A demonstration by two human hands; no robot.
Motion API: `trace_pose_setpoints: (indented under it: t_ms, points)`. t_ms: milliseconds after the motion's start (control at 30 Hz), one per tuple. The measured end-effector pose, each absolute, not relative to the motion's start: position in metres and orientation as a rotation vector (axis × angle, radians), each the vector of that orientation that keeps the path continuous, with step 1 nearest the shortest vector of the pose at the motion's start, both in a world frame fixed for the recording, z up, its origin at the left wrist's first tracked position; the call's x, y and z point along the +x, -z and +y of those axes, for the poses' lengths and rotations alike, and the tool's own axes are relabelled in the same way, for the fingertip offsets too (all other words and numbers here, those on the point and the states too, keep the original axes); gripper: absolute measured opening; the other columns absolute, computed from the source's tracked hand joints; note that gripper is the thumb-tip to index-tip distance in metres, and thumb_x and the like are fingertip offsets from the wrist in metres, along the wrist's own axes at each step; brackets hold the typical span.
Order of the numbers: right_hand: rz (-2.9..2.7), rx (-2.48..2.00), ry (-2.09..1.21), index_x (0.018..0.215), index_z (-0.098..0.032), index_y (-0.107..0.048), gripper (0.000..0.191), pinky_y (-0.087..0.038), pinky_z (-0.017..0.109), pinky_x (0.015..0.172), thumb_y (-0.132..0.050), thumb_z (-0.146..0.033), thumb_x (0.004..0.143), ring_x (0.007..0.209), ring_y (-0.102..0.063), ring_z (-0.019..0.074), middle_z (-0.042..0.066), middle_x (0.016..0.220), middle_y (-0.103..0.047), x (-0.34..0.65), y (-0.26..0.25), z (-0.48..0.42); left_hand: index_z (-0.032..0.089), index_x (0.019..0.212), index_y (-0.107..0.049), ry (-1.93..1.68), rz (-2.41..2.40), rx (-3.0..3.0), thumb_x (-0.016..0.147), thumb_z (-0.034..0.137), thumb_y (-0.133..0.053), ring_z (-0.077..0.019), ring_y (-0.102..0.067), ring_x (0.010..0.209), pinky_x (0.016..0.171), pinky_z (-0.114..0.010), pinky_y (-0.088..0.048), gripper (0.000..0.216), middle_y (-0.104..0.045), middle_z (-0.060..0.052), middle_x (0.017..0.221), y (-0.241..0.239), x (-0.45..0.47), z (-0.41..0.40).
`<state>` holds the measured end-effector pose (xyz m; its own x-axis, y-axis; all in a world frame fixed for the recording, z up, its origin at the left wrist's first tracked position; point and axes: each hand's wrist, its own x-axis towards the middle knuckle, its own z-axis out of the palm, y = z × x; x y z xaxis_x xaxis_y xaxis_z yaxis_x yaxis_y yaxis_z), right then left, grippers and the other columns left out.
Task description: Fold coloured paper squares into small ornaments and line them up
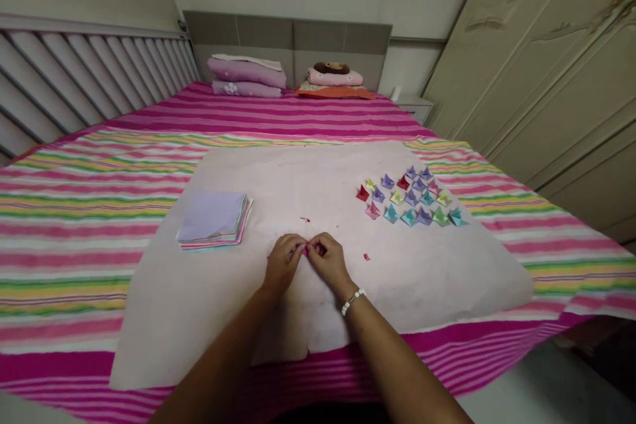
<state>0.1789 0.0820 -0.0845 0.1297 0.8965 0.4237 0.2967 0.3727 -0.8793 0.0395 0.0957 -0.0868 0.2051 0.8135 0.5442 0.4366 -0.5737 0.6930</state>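
Close together over the large pale sheet (pixel 223 318), my left hand (pixel 285 262) and my right hand (pixel 328 262) pinch a small piece of magenta paper (pixel 305 251) between their fingertips. Most of that piece is hidden by the fingers. Just beyond my hands lies a thin item with a red end (pixel 307 219), too small to name. A small red scrap (pixel 366 256) rests to the right of my right hand. On my right wrist is a white beaded bracelet (pixel 353 301).
A stack of coloured square paper (pixel 213 215), lilac on top, sits at the left of the sheet. Several small folded paper pieces (pixel 411 197) stand in rows at the right. Beneath is a striped bedspread (pixel 64 258); folded bedding (pixel 246 73) and a headboard (pixel 263 33) are at the far end.
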Motion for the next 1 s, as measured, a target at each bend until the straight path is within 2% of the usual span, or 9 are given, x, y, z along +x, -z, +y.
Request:
trace_pose_setpoints:
  t_ms: [200,500,733,1000]
  points:
    - [-1.414,-1.166,-0.604,0.066,-0.019,-0.059,0.010,-0.040,0.024,0.053,-0.057,-0.015,0.075,0.056,-0.047,0.0112,-0.002,0.066,-0.052,0.1777,0.0838,0.0814,0.021,0.090,-0.065,-1.359,1.173,2.080,0.089,0.019,-0.053,-0.0189,-0.060,0.096,0.088,-0.035,-0.050,0.012,-0.065,-0.005,0.095,0.0895,0.0393,0.0957]
    - [-1.465,-1.123,-0.603,0.074,-0.019,-0.067,0.009,-0.042,0.025,0.055,-0.059,-0.017,0.079,0.059,-0.051,0.0127,0.000,0.071,-0.057,0.1790,0.0834,0.0807,0.020,0.087,-0.062,-1.413,1.202,2.026,0.088,0.016,-0.051,-0.0170,-0.060,0.090,0.071,-0.028,-0.051,0.011,-0.062,-0.005,0.094,0.0871,0.0406,0.0932]
    - [-1.446,-1.133,-0.577,0.071,-0.020,-0.063,0.011,-0.041,0.024,0.053,-0.057,-0.014,0.078,0.058,-0.050,0.0121,0.000,0.071,-0.055,0.1783,0.0843,0.0811,0.019,0.087,-0.056,-1.499,1.241,1.979,0.089,0.016,-0.047,-0.0180,-0.059,0.091,0.070,-0.029,-0.051,0.010,-0.059,-0.008,0.098,0.0870,0.0415,0.0919]
    - [-1.454,-1.138,-0.567,0.071,-0.020,-0.063,0.011,-0.043,0.025,0.056,-0.057,-0.016,0.079,0.059,-0.051,0.0129,0.000,0.070,-0.056,0.1793,0.0827,0.0808,0.019,0.087,-0.060,-1.448,1.251,1.991,0.088,0.019,-0.051,-0.0169,-0.061,0.089,0.068,-0.027,-0.053,0.009,-0.060,-0.006,0.098,0.0844,0.0432,0.0916]
